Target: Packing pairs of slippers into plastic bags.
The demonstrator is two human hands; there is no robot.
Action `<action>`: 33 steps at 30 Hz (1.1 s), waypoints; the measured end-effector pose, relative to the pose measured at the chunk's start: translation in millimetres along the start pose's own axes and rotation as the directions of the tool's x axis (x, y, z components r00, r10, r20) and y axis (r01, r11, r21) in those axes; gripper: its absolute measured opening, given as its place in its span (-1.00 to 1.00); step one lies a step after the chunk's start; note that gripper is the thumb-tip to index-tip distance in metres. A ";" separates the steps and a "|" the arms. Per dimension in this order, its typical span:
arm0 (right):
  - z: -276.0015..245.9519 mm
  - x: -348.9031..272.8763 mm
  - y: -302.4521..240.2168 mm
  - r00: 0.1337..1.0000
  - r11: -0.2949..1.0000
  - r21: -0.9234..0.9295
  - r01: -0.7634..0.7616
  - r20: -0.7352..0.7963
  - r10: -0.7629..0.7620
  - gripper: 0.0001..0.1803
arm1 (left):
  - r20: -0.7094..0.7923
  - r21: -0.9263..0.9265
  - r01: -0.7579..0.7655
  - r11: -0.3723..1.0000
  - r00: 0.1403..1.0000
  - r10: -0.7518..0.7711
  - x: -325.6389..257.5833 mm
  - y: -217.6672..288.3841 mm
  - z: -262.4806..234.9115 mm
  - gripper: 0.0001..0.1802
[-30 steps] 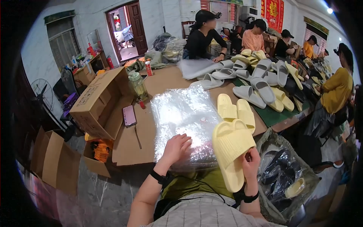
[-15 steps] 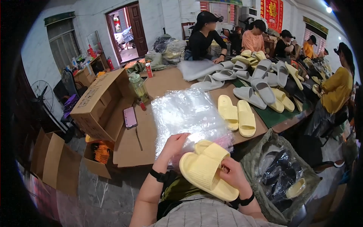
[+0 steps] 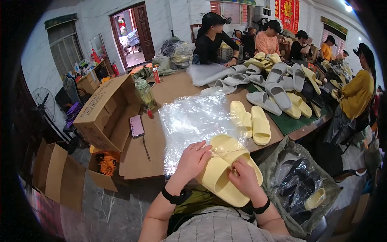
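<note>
We list: one brown, cardboard-topped counter (image 3: 171, 84); at its left, one open brown cardboard box (image 3: 96, 103), dark printing on its side; at centre, one stack of clear, shiny plastic bags (image 3: 187, 121); over the stack's near edge, one pair of pale-yellow ribbed slippers (image 3: 213, 172), toe ends partly under clear film; our left hand (image 3: 192, 160), palm down, fingers bent beside the toes, whether pinching we cannot tell; our right hand (image 3: 245, 179), fingers curled in the strap opening, grip pinching the pair.
</note>
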State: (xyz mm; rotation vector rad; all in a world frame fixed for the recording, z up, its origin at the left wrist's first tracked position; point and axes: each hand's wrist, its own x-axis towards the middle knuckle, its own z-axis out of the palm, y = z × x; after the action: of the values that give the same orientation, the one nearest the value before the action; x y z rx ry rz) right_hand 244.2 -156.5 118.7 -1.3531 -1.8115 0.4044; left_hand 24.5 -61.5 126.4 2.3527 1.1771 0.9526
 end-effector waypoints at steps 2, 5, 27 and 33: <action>5.9 9.5 8.6 0.998 0.999 -0.017 -0.030 -0.052 0.030 -0.80 | -0.074 0.126 -0.089 0.988 0.992 0.099 -1.6 3.3 2.5 -0.67; 26.0 21.7 24.8 0.979 1.000 -0.018 -0.017 -0.202 0.013 -0.80 | -0.093 0.242 -0.097 0.965 0.988 0.122 -4.4 15.0 -1.9 -0.67; 116.4 93.7 82.4 0.957 0.972 -0.208 0.105 -0.244 -0.156 -0.32 | 0.109 -0.152 -0.090 0.984 0.988 0.107 -20.8 18.9 1.7 -0.47; 37.5 5.8 15.3 0.920 0.960 0.087 0.264 0.276 -0.278 -0.47 | -0.132 -0.207 -0.088 0.974 0.989 0.062 -5.4 -42.7 -2.9 -0.28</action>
State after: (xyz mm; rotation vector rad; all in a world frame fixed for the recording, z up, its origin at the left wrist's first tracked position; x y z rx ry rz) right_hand 225.0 -137.8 87.8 -1.0281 -2.1789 0.5101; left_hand -4.3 -40.3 102.3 2.2081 0.9813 1.2038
